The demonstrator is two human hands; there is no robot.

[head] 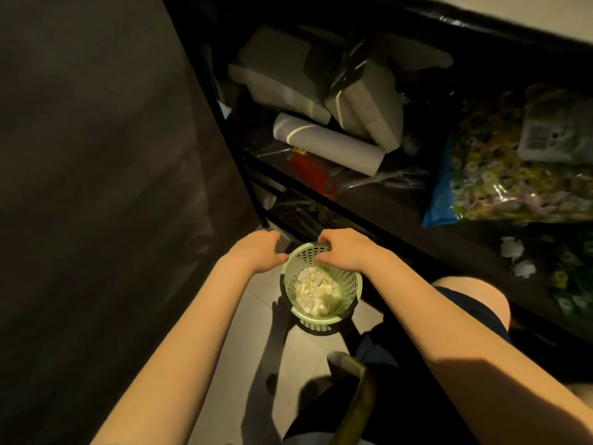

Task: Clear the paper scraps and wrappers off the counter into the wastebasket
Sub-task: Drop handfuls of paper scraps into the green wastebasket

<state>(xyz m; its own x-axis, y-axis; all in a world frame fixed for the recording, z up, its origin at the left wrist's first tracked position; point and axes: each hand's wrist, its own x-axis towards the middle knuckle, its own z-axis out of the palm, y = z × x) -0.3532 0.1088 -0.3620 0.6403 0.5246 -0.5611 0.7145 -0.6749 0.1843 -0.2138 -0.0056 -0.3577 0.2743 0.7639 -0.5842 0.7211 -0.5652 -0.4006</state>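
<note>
Head view: right hand (345, 250) grips wastebasket (348, 284) rim; left hand (261, 252) curled empty beside shelf (321, 200).

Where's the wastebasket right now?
The green wastebasket stands on the floor at lower centre, under the right hand, with the left hand just beside its rim.

Both bare forearms extend forward and downward from the lower edge of the view, converging toward the centre. The left hand (261, 250) is held palm down with the fingers curled loosely under and the thumb pointing toward the right hand; whether it grips anything cannot be determined. The right hand (345, 248) is also palm down, its fingers bent at the knuckles and hooked downward, with the thumb tucked beneath. A bare knee (471, 293) in dark shorts shows below the right forearm.
</note>
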